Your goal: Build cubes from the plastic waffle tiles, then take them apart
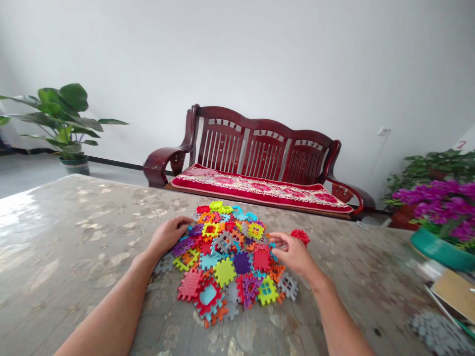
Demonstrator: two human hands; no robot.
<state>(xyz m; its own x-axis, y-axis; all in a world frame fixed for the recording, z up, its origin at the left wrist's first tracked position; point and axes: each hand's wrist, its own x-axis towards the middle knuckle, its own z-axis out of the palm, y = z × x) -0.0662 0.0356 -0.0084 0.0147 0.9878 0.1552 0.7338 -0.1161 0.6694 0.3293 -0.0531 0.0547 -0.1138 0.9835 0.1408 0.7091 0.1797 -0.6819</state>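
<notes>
A heap of colourful plastic interlocking tiles [224, 272] lies on the table in front of me. The tiles have notched edges, and several have window-like cutouts. My left hand [172, 232] rests against the heap's left side, near purple and blue tiles, with its fingers stretched over the edge; their tips are partly hidden. On the opposite side, my right hand [291, 248] has thumb and fingers apart, close to a red square tile [261, 258]. I see nothing held in it. Just beyond that hand sits a separate red piece [300, 236].
The table [92, 237] has a patterned, shiny cover. Behind it stands a wooden bench [265, 148] with a red cushion. Purple flowers in a teal pot [441, 249], a cardboard-coloured box [454, 291] and a grey textured object [441, 333] are at right. A potted plant [70, 123] stands left.
</notes>
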